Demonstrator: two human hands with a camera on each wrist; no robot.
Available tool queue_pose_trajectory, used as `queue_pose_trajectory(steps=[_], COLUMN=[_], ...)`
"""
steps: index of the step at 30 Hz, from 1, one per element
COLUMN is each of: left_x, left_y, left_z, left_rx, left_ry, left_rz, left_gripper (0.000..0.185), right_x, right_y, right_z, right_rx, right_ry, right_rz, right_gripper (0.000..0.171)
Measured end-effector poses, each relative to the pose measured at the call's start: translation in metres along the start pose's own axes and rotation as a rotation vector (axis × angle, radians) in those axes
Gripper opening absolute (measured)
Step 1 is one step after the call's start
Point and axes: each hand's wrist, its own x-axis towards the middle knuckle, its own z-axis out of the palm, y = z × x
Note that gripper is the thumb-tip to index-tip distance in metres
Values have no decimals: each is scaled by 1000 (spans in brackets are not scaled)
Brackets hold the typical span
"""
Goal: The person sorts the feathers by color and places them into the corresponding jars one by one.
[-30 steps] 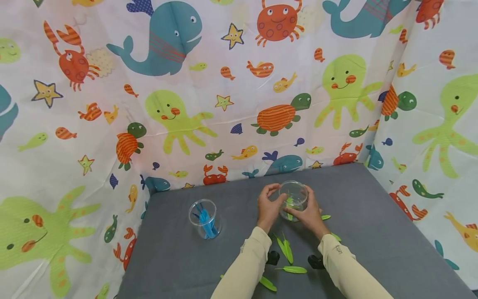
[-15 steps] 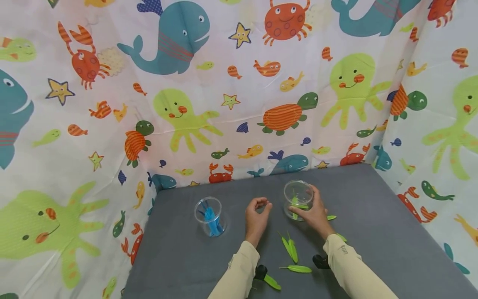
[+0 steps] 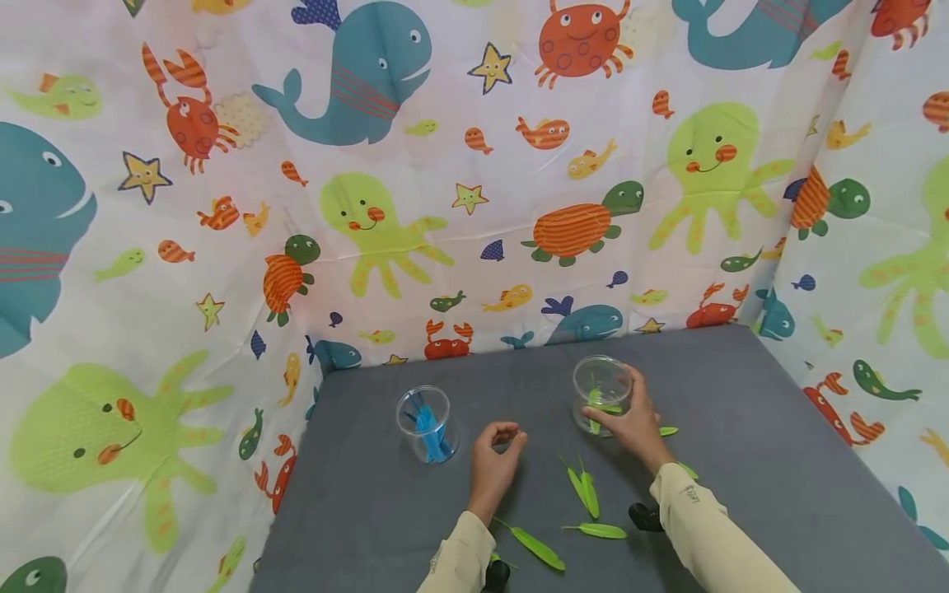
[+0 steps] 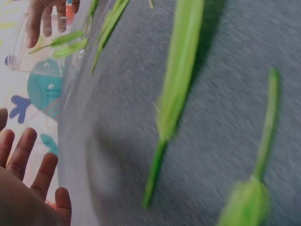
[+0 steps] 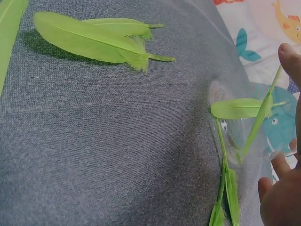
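Note:
My right hand (image 3: 636,424) holds a clear round cup (image 3: 586,387) from its right side, thumb toward the front. Inside the cup lie green feathers (image 5: 239,108); the right wrist view shows two crossing through the clear wall. My left hand (image 3: 494,465) hovers over the grey table with fingers loosely bent and nothing between them. Below it lies a green feather (image 3: 537,549), large in the left wrist view. More loose feathers rest between the arms, among them a single feather (image 3: 602,531) and an overlapping pair (image 3: 583,492).
A second clear cup (image 3: 409,441) with slim blue feather-like pieces (image 3: 432,430) stands to the left. Another green feather (image 3: 668,431) lies right of the held cup. A sea-animal curtain (image 3: 460,272) borders the grey table (image 3: 356,511) at the back and sides.
My left hand has let go of the cup and drawn back left and toward me. The right hand still holds the cup. The head view has turned slightly left.

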Motion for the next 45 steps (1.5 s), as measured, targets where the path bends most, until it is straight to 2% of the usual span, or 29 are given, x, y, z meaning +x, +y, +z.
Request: queue_pose_trajectory(steps=[5, 9, 12, 15, 20, 22, 24, 28, 32, 40, 45], left_x=[-5, -12, -18, -24, -34, -40, -46, -57, -66, -67, -68], left_y=[-3, -2, -1, 0, 3, 7, 10, 13, 11, 10, 13], left_z=[-7, -12, -17, -26, -42, -47, -49, -46, -40, -27, -22], left_rx=[62, 155, 242, 334, 548, 623, 693, 823, 899, 927, 935], left_ry=[-14, -38, -81, -185, -416, -486, -528, -505, -429, -345, -313], left_rz=[-20, 8, 30, 10, -53, -89, -134, -200, -199, -94, 3], left_gripper=[15, 10, 7, 9, 18, 23, 32, 49, 51, 43, 41], right_x=[-1, -2, -2, -1, -2, -2, -2, -1, -1, -2, -1], right_y=[1, 0, 0, 0, 0, 0, -1, -1, -1, 0, -1], right_z=[-1, -1, -1, 0, -1, -1, -1, -2, -1, 0, -1], right_rx=[14, 15, 11, 8, -2, -5, -9, -21, -23, -10, -9], right_ry=[0, -2, -5, -7, -9, -7, -2, 1, -4, -4, -5], right_rz=[-16, -20, -15, -16, -14, -14, -12, -6, 6, -1, 0], right_gripper=[112, 112, 113, 113, 113, 113, 113, 114, 114, 114, 114])
